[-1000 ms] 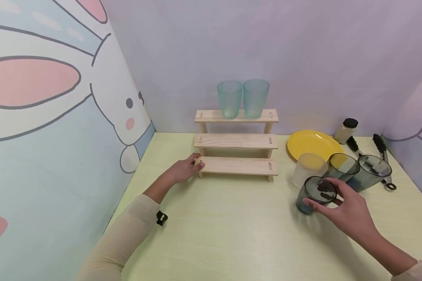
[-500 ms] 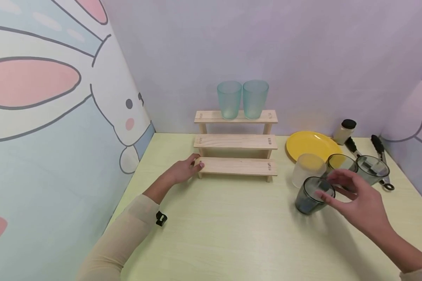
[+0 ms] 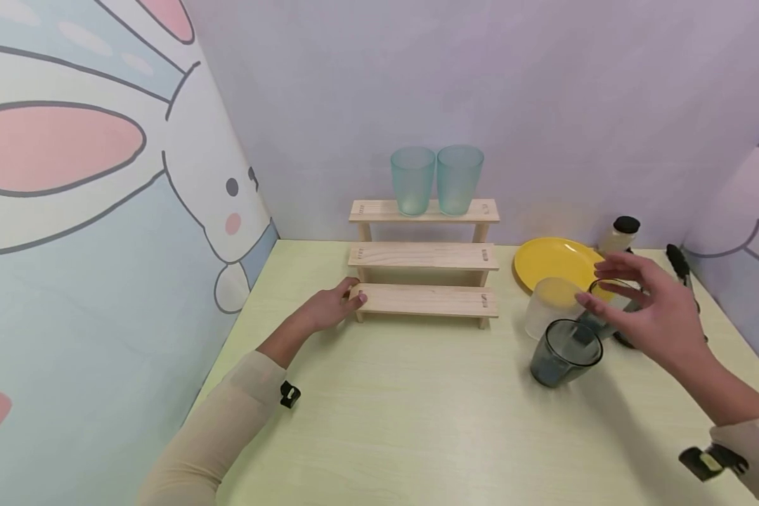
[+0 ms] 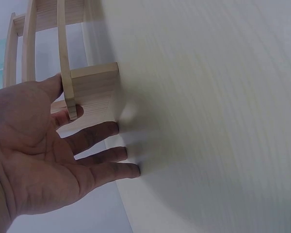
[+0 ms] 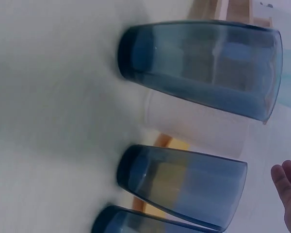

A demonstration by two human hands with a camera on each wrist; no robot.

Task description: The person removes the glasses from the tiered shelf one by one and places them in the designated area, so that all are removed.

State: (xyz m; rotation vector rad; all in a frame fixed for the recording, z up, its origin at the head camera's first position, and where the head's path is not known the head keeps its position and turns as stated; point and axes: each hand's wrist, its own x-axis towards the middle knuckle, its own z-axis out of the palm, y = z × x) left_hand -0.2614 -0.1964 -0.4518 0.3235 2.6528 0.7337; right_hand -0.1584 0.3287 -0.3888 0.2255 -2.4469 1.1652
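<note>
My left hand (image 3: pixel 329 307) pinches the left end of the lowest plank of a three-tier wooden rack (image 3: pixel 424 301) between thumb and forefinger; its other fingers are stretched out near the tabletop. Two pale teal tumblers (image 3: pixel 412 184) stand upright side by side on the top tier. Over at the right, my right hand (image 3: pixel 664 320) hovers above the dark glasses with fingers apart, holding nothing. A smoky grey drinking glass (image 3: pixel 559 357) stands nearest me. Behind it are a frosted clear cup (image 3: pixel 547 313) and another smoky glass (image 5: pixel 184 184). A third smoky glass (image 5: pixel 136 223) is hidden behind the hand in the head view.
A yellow plate (image 3: pixel 540 261) lies behind the cups. Beside it at the back stands a small black-lidded jar (image 3: pixel 618 235). A black-handled utensil (image 3: pixel 678 260) lies near the right wall, partly covered by my hand. Walls bound the table (image 3: pixel 379 407) behind and at both sides.
My right hand has let go of the front smoky glass and moved up and right, over the other smoky glasses. That glass stays standing. My left hand has not moved.
</note>
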